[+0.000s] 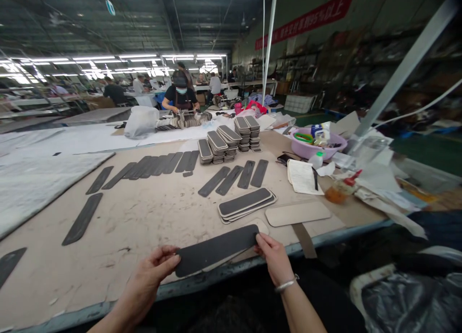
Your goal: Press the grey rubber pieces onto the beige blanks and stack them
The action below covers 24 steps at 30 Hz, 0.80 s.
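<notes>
Between my hands, at the table's front edge, is a long dark grey strip (216,249) with rounded ends. My left hand (155,270) pinches its left end between thumb and fingers. At the other end, my right hand (274,256) grips the corner the same way. A pale piece (262,225) of similar outline lies under the strip and shows along its edges. Just beyond sits a small pile of dark strips with pale borders (245,203). To its right lies a single beige strip (298,213), partly over a narrow brown band (304,241).
Loose dark strips (83,219) lie in rows across the table (144,217). Stacks of bordered strips (218,143) stand farther back. On the right are a notebook (304,176), a bottle with orange liquid (341,189) and a purple basin (314,150). A person (180,95) works opposite.
</notes>
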Motion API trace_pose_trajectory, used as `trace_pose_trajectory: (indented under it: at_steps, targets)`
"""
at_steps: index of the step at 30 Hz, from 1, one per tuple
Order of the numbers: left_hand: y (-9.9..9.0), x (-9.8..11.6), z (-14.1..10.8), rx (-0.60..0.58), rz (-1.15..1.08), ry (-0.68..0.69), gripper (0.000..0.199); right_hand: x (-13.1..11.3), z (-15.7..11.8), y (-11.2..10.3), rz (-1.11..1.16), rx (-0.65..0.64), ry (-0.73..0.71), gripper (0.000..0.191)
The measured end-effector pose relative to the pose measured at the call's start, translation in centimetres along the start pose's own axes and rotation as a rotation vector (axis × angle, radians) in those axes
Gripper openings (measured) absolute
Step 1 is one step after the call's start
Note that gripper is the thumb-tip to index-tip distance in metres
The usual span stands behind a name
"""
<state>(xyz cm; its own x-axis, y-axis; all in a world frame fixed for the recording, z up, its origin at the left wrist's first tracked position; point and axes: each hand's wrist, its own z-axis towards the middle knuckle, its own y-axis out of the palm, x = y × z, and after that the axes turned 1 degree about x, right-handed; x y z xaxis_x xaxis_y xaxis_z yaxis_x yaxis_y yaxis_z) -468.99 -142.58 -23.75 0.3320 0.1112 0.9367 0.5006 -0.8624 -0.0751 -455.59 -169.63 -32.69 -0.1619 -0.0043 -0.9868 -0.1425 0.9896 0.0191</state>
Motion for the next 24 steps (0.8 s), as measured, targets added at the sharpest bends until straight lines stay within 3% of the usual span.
trace_pose_trajectory:
  at_steps: [6, 11, 18, 24]
  targets:
    - [2.6, -2.4, 2.9, -0.028, 0.230, 0.040, 0.040, -1.0, 2.7, -2.2, -0.359, 0.167, -0.086, 0.040]
    - [4.5, -3.1, 4.8, -0.101, 0.367, 0.033, 0.039, -0.6, 4.2, -2.7, -0.586, 0.253, -0.094, 0.027]
    - [4.5, -3.5, 5.8, -0.155, 0.679, 0.162, 0.030, -0.3, 4.8, -2.9, -0.745, 0.239, -0.083, 0.028]
    - [4.1, -4.1, 6.6, -0.194, 0.814, 0.182, 0.028, -0.1, 5.2, -2.8, -0.826, 0.231, -0.067, 0.029]
